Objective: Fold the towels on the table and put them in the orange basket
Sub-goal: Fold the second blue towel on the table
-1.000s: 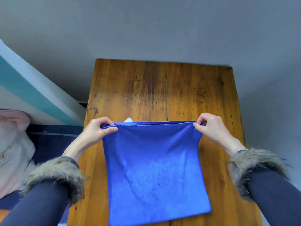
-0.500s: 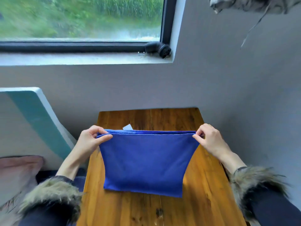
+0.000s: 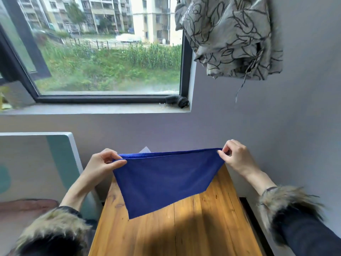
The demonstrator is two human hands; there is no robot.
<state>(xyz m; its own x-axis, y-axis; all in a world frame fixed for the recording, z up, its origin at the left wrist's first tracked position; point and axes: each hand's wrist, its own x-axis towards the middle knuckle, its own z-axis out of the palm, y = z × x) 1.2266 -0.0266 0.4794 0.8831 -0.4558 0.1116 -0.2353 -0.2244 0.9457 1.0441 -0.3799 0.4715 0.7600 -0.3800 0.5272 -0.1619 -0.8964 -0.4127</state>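
Lifted off the table (image 3: 212, 228) since a second ago, the towel (image 3: 164, 182) now hangs doubled in the air, its top corners pinched by the left hand (image 3: 103, 165) and right hand (image 3: 236, 156), so folding is only partway done and the basket, not in view, awaits.

— That towel (image 3: 162, 180), deep royal blue all over, no pattern on it.

— And the table (image 3: 199, 228) under it, warm honey-orange wood with darker grain streaks.

— Look at the cuffs (image 3: 287, 202), shaggy tan and brown fur on dark navy sleeves (image 3: 310, 237).

— The curtain (image 3: 230, 36) is grey-beige with black line-drawn leaves.

— Wall (image 3: 295, 126) plain grey-lilac, window frame (image 3: 184, 71) black, green plants behind the glass.

— And that board (image 3: 36, 163), pale grey with teal shapes, white edge.
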